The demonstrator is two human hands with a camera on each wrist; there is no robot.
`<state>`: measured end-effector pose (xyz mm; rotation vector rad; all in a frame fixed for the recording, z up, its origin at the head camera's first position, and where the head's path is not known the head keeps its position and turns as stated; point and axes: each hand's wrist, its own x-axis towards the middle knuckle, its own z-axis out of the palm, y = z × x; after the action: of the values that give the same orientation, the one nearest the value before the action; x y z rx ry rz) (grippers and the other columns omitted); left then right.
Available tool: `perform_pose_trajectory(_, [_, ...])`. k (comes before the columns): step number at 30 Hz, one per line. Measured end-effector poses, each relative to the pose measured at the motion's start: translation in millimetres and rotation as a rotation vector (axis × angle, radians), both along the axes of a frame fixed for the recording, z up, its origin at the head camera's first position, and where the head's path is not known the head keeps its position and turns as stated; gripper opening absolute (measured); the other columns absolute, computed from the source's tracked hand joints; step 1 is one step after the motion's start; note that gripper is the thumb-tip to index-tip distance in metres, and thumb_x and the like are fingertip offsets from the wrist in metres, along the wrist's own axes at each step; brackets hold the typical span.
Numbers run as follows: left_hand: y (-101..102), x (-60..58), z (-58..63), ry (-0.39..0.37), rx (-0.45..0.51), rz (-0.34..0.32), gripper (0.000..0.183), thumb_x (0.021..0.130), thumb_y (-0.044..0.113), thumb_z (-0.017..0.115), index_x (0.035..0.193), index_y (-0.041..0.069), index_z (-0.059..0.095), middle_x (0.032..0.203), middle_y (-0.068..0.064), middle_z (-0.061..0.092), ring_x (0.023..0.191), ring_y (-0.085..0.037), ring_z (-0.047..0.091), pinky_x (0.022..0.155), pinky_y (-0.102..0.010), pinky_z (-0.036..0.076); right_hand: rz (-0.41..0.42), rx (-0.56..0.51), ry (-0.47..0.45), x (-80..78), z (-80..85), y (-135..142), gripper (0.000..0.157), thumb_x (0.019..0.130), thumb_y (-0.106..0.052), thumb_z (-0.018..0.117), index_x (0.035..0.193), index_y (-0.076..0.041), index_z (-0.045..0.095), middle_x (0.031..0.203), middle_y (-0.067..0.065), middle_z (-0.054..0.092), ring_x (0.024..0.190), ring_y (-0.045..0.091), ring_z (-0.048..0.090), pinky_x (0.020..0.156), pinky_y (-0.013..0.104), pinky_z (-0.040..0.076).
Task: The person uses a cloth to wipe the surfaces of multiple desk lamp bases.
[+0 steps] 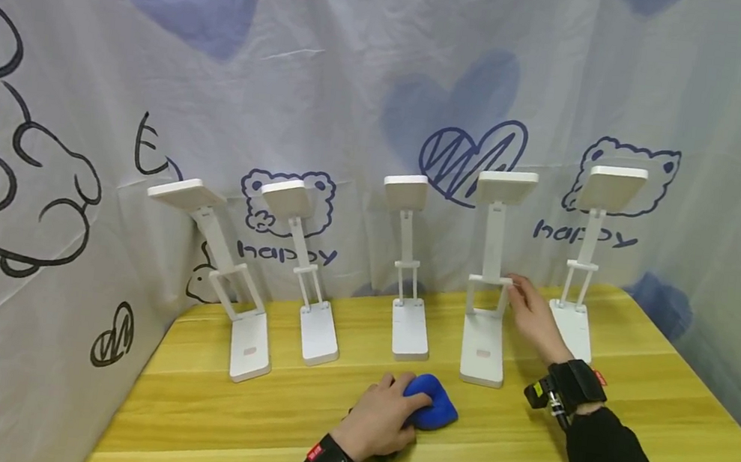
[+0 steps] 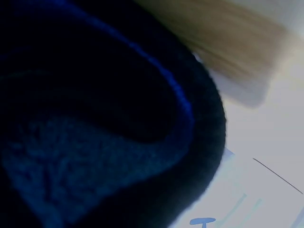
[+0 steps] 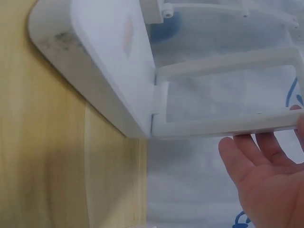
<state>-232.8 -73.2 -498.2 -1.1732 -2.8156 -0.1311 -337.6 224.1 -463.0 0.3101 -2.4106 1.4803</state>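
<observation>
Five white folding desk lamps stand in a row on the wooden table. My right hand (image 1: pixel 531 316) pinches the upper right corner of the fourth lamp's (image 1: pixel 483 348) hinged frame. In the right wrist view, the fingers of this hand (image 3: pixel 270 180) lie along the side of the white frame (image 3: pixel 213 128), with dark smudges on the front of the lamp base (image 3: pixel 76 52). Low at the middle, my left hand (image 1: pixel 378 416) grips a bunched blue cloth (image 1: pixel 437 404) close over the tabletop. Dark blue fabric (image 2: pixel 95 161) fills much of the left wrist view.
The other lamps are the far-left lamp (image 1: pixel 250 346), second lamp (image 1: pixel 317 333), middle lamp (image 1: pixel 410 329) and far-right lamp (image 1: pixel 570 327), just beyond my right wrist. A printed curtain (image 1: pixel 356 109) hangs behind the table (image 1: pixel 208 425).
</observation>
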Motion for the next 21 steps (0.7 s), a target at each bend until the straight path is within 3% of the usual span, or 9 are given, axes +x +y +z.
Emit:
perform_pose_trajectory(5, [-1, -0.5, 1.4, -0.006, 0.003, -0.006, 0.045, 0.083, 0.027, 0.064, 0.128, 0.03, 0.058, 0.132, -0.011, 0.051, 0.106, -0.028, 0.05, 0.079, -0.041, 0.052, 0.038, -0.023, 0.004, 12.7, -0.9, 1, 0.046, 0.104, -0.031, 0.03, 0.139, -0.002, 0.037, 0.131, 0.028, 0.046, 0.12, 0.042, 0.042, 0.097, 0.061, 0.037])
perform_pose_trajectory(13, [-3, -3.0, 2.8, -0.055, 0.04, 0.031, 0.043, 0.082, 0.023, 0.064, 0.125, 0.027, 0.06, 0.13, -0.012, 0.052, 0.102, -0.028, 0.051, 0.079, -0.039, 0.052, 0.056, -0.043, 0.019, 27.5, -1.3, 2, 0.044, 0.104, -0.029, 0.03, 0.137, 0.0, 0.038, 0.129, 0.028, 0.047, 0.121, 0.041, 0.042, 0.099, 0.06, 0.037])
perform_pose_trajectory(21, [-3, -4.0, 3.2, -0.099, 0.043, 0.056, 0.044, 0.083, 0.025, 0.064, 0.127, 0.028, 0.059, 0.133, -0.012, 0.05, 0.105, -0.029, 0.049, 0.08, -0.04, 0.052, 0.15, -0.045, -0.063, 38.0, -2.5, 5, 0.053, 0.104, -0.036, 0.024, 0.143, -0.001, 0.027, 0.14, 0.03, 0.034, 0.13, 0.045, 0.029, 0.104, 0.063, 0.026])
